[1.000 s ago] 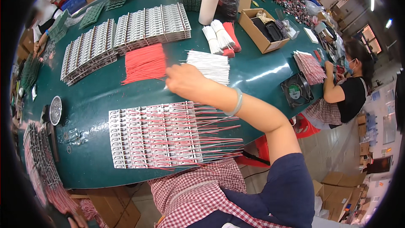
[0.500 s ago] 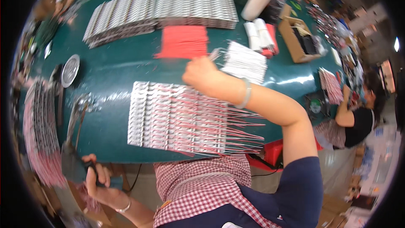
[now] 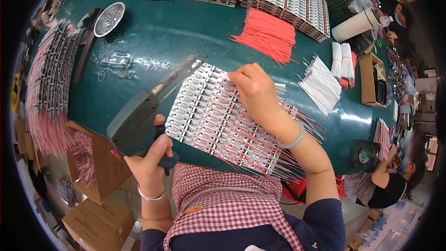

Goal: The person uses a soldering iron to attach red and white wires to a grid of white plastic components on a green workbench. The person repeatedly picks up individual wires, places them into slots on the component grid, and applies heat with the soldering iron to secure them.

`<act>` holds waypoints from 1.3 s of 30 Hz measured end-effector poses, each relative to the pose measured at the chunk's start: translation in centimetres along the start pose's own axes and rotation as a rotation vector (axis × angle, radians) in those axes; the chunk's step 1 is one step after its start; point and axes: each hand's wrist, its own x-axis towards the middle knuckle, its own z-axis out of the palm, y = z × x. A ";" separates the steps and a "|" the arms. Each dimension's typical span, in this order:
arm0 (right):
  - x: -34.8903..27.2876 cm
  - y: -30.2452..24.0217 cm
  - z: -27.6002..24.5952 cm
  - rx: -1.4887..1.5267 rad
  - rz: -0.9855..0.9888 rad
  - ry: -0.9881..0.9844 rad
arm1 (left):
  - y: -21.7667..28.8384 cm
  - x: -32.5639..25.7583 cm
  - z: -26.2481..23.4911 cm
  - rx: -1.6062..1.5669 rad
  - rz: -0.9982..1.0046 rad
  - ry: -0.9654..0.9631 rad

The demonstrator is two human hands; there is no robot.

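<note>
My left hand [image 3: 151,160] is wrapped round the handle of a dark grey soldering gun [image 3: 134,121]. Its long metal tip reaches to the upper left corner of a panel of small white and metal parts [image 3: 183,104]. Red and white wires run in rows over that panel and stick out past its right side. My right hand [image 3: 254,90] is closed over the panel's upper edge, thumb and finger pinched near a wire row. White wire ends [image 3: 280,87] show beside this hand, apparently from a bunch in its palm; the pinched fingertips hide what lies between them.
Red wires [image 3: 267,35] and white wires [image 3: 320,85] lie in piles beyond the panel. Stacked panels [image 3: 285,2] stand at the back. A metal bowl [image 3: 109,19] and wired panels [image 3: 51,74] are on the left. A bottle [image 3: 355,25] and cardboard box [image 3: 371,79] stand right; a co-worker [image 3: 390,176] sits there.
The soldering gun has come up from the table's left edge to the panel corner. My right hand has moved from near the red wires down to the panel. The view has shifted.
</note>
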 end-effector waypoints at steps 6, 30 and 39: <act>-0.6 -0.2 1.8 -0.020 0.015 0.023 | -1.5 0.3 1.4 0.282 -0.090 -0.005; -0.7 -0.5 1.6 -0.092 -0.028 -0.022 | -3.9 0.8 1.9 0.662 0.177 -0.158; -0.7 -0.6 1.6 -0.106 -0.025 -0.039 | -3.8 0.6 1.7 0.727 0.212 -0.201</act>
